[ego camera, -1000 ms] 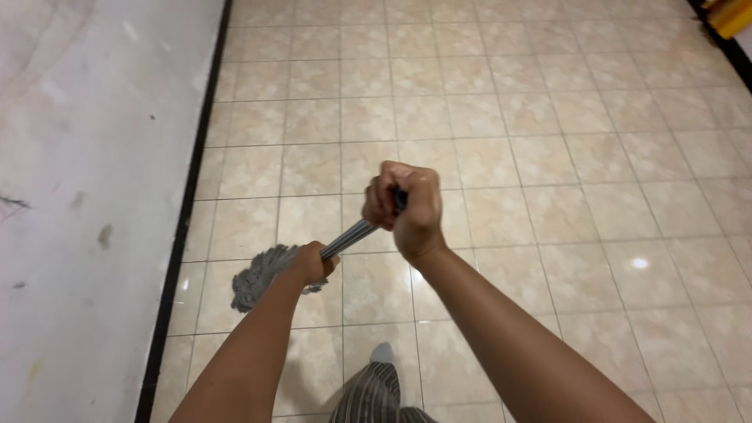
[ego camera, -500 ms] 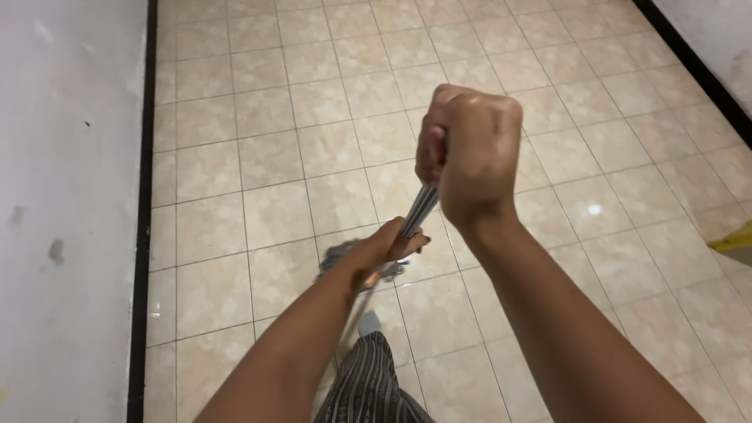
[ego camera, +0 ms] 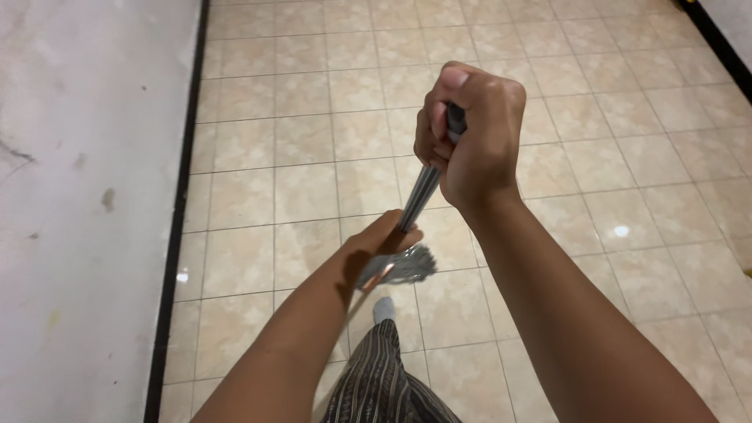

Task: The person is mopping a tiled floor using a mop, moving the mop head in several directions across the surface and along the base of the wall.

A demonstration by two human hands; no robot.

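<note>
Both fists clench the mop handle (ego camera: 423, 192): the right hand (ego camera: 470, 137) wraps its top end, the left hand (ego camera: 385, 237) grips lower down, just above the grey mop head (ego camera: 407, 266). That head rests on beige floor tiles (ego camera: 313, 133), close to a socked foot (ego camera: 382, 309) and striped trouser leg (ego camera: 380, 376). Left of the mop, a black skirting strip (ego camera: 176, 227) edges a scuffed white wall (ego camera: 78, 196). Both forearms stretch forward, the right raised higher.
</note>
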